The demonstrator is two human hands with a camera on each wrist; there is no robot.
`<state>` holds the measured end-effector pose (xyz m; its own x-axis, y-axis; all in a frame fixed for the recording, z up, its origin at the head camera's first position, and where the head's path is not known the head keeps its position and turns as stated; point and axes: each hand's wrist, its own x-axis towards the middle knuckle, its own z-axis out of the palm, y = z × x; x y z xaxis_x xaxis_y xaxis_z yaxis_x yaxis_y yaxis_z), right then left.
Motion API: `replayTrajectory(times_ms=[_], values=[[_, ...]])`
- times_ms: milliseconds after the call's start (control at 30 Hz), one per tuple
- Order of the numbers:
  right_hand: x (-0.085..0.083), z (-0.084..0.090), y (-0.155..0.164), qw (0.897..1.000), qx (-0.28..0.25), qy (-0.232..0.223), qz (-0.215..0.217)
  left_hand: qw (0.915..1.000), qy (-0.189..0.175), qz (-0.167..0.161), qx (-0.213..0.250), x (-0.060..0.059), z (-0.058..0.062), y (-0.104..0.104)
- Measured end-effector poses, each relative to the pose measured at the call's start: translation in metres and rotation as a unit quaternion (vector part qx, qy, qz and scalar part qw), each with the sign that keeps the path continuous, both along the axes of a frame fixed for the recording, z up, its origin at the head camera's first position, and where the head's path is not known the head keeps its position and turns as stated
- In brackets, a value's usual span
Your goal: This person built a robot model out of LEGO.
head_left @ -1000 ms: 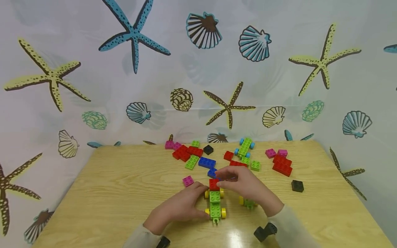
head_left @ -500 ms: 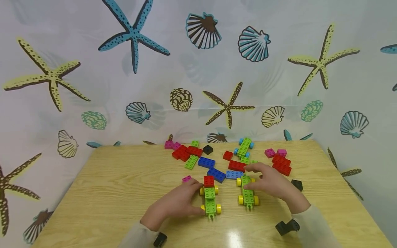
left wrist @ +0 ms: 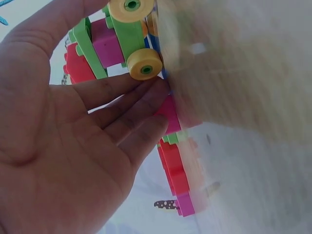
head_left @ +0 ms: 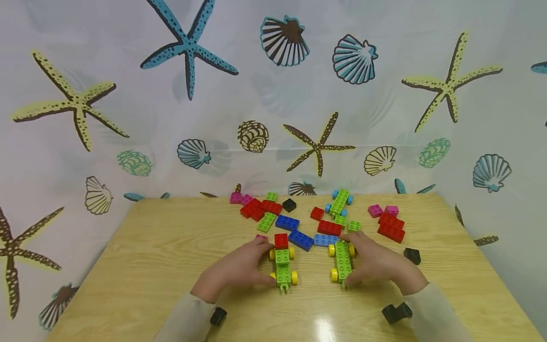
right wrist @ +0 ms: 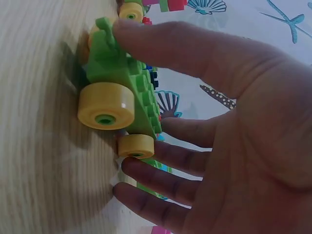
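My left hand (head_left: 241, 268) holds a small toy brick car (head_left: 282, 270) by its left side, thumb near the rear wheel and fingers at the front. Its green base has yellow wheels (left wrist: 145, 64); a magenta brick (left wrist: 107, 43) is sandwiched between green pieces, with a red brick (head_left: 281, 241) at the front end. To the right, my right hand (head_left: 378, 261) spans a low green wheeled base (head_left: 343, 261), also with yellow wheels. Its thumb touches the rear hitch (right wrist: 105, 29) and the index fingertip reaches the front end. Both vehicles stand on the table.
Behind the hands lie a dark blue brick (head_left: 301, 240), a light blue brick (head_left: 326, 240) and a red brick (head_left: 329, 227). Farther back is a green base with blue wheels (head_left: 339, 203). Red bricks (head_left: 391, 227) and a black brick (head_left: 412, 256) lie right on the wooden table (head_left: 171, 237).
My left hand has shifted the brick car leftward and slightly away from me. My right hand has left the car's red brick, moved right, and closed around the green wheeled base.
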<state>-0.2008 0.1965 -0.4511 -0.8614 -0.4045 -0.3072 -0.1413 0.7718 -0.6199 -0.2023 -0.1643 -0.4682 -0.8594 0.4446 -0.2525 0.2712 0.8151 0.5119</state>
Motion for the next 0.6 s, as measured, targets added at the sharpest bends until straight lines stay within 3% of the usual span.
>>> replayTrajectory(times_ms=[600], values=[[0.004, -0.001, -0.016, 1.000, -0.014, 0.004, -0.005, 0.9998, 0.013, 0.006, -0.011, -0.024, 0.000, -0.017]])
